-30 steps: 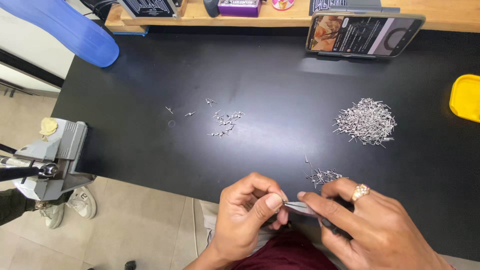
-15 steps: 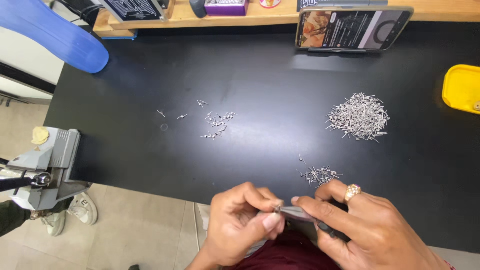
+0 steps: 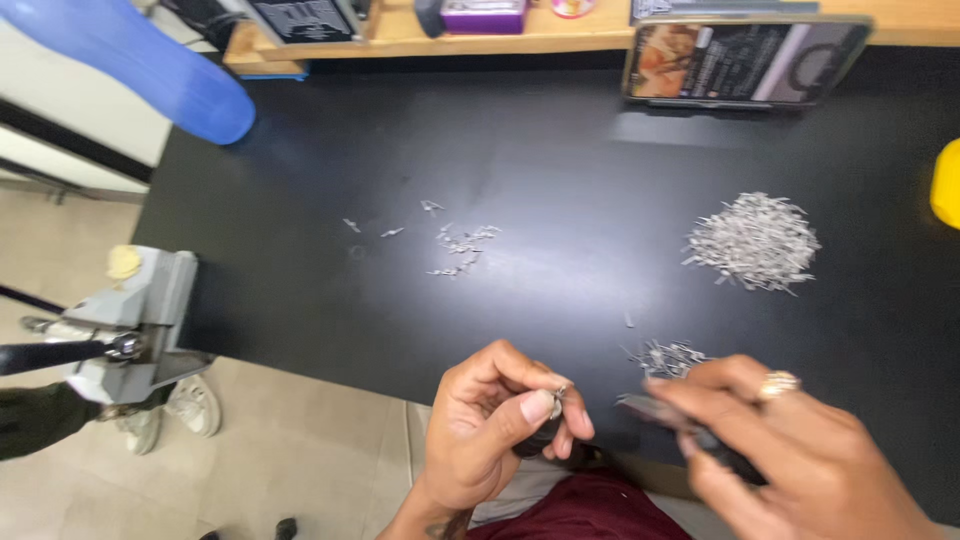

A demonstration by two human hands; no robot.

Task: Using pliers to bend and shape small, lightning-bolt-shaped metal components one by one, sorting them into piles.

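My left hand [image 3: 498,420] is at the near edge of the black table [image 3: 560,180], pinching a small silver metal piece [image 3: 560,392] between thumb and forefinger. My right hand [image 3: 790,450], with a gold ring, holds a dark slim tool [image 3: 665,418], likely pliers, whose tip points left, a short way from the piece. A small cluster of metal pieces [image 3: 668,357] lies just beyond the right hand. A big pile of silver pieces [image 3: 755,240] sits at the right. A few scattered pieces [image 3: 455,245] lie mid-table.
A phone [image 3: 745,60] leans against a wooden shelf at the back. A yellow container [image 3: 945,185] shows at the right edge. A grey vise [image 3: 130,330] is clamped to the table's left corner. A blue object [image 3: 150,60] lies at far left.
The hands have come apart: the tool's tip has pulled right, away from the piece in the left fingers. The camera view has shifted slightly.
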